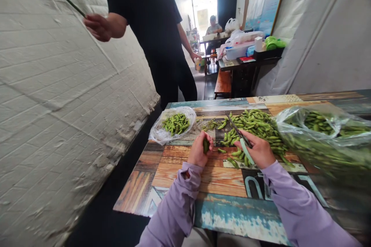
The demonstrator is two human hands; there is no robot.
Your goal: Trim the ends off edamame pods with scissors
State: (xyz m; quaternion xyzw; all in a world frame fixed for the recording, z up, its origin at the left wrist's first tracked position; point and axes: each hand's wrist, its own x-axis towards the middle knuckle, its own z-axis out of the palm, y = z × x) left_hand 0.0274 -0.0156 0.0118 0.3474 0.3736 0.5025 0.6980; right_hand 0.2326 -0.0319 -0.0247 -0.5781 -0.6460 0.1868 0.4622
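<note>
Fingers curled, my left hand (199, 149) holds a green edamame pod (206, 145) above the table. My right hand (259, 149) grips scissors (245, 150) with pale green handles, their dark blades pointing up and left over the pods. Beneath and behind the scissors spreads a loose pile of edamame pods (257, 123). Small trimmed bits (211, 124) lie just beyond my left hand. Farther left, a clear plastic bag (156, 129) lies opened out with a heap of pods (176, 124) on it.
A large clear bag (321, 144) full of pods stands at the right. The patchwork-patterned table (174, 175) ends at the left near a white wall (58, 96). Beyond it stands a person in black (150, 27), holding a cup (197, 64). A cluttered side table (246, 61) stands behind.
</note>
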